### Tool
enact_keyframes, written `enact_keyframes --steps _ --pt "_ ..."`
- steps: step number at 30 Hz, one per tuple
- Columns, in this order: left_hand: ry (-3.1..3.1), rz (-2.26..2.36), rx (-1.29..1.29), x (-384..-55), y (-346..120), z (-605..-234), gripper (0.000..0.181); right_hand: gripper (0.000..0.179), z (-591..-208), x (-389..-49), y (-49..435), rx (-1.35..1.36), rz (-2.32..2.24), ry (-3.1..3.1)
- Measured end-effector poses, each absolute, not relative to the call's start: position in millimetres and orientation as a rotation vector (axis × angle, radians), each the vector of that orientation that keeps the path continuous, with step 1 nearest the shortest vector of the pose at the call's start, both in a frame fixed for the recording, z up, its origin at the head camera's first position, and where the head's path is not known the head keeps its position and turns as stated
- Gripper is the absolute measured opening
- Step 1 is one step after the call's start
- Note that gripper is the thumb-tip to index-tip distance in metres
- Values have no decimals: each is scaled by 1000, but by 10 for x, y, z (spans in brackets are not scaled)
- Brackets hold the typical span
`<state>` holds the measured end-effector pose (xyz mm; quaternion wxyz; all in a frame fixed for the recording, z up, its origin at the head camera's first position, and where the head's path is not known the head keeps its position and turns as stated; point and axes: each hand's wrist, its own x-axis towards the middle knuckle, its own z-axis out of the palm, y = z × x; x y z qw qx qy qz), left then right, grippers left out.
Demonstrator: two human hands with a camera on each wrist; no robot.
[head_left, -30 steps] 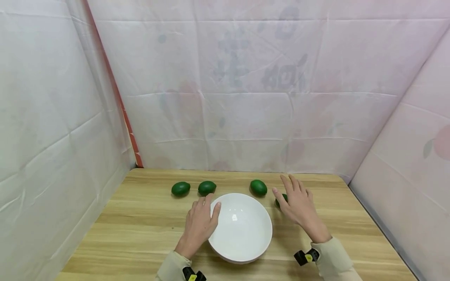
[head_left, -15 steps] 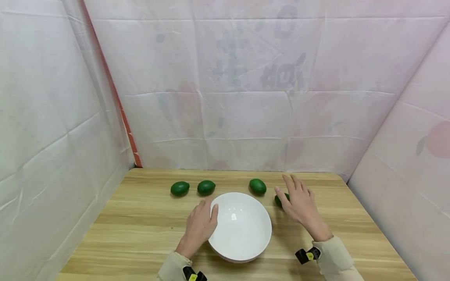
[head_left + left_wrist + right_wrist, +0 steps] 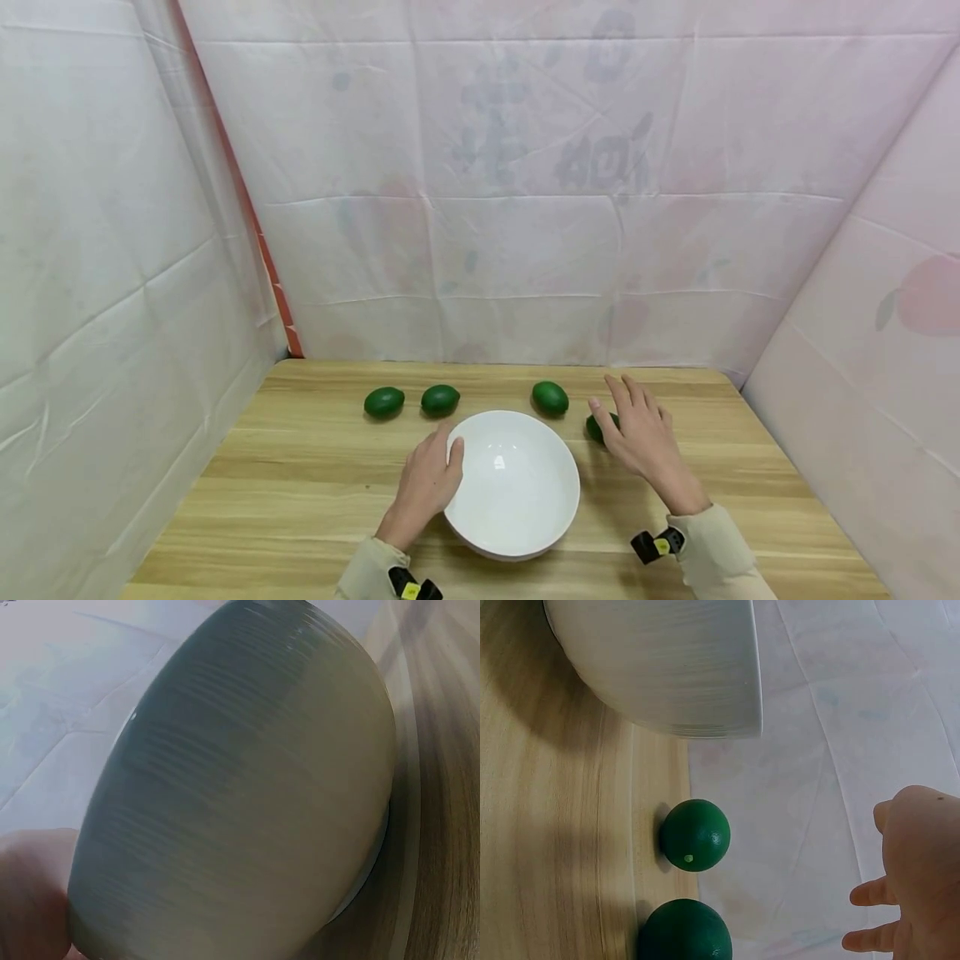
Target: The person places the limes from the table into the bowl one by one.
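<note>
A white bowl (image 3: pixel 513 487) stands upright on the wooden table, its inside bare. My left hand (image 3: pixel 425 479) lies along its left rim, fingers relaxed and thumb over the edge. In the left wrist view a finger (image 3: pixel 34 892) meets the rim of the bowl (image 3: pixel 240 780). My right hand (image 3: pixel 641 429) hovers above a green lime (image 3: pixel 598 427), which it partly hides; its fingers are spread and hold nothing. In the right wrist view this hand (image 3: pixel 930 862) is well above the table, apart from two limes, one nearer the bowl (image 3: pixel 696 835) and one at the bottom edge (image 3: pixel 686 934).
Behind the bowl lie more limes: one at the far left (image 3: pixel 384 402), one beside it (image 3: pixel 440 401) and one right of centre (image 3: pixel 550 399). The wood-grain table (image 3: pixel 300 492) ends at a hanging white cloth (image 3: pixel 525 250). Cloth walls flank both sides.
My left fingertips have drawn back slightly toward me along the rim. The right hand has shifted a touch to the right, uncovering a little more of the lime. Bowl and limes stay in place.
</note>
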<state>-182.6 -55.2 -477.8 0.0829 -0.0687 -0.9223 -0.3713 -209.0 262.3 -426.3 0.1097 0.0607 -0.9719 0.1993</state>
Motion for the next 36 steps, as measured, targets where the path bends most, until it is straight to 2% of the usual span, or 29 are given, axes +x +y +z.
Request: enact_keyframes --steps 25,36 --pt "-2687 -1358 -56 -1846 -593 -4844 35 67 -4270 -2138 2665 173 595 -2875" --pt "-2691 -1383 -30 -1852 -571 -4869 36 66 -4436 -2242 2766 148 602 -2917"
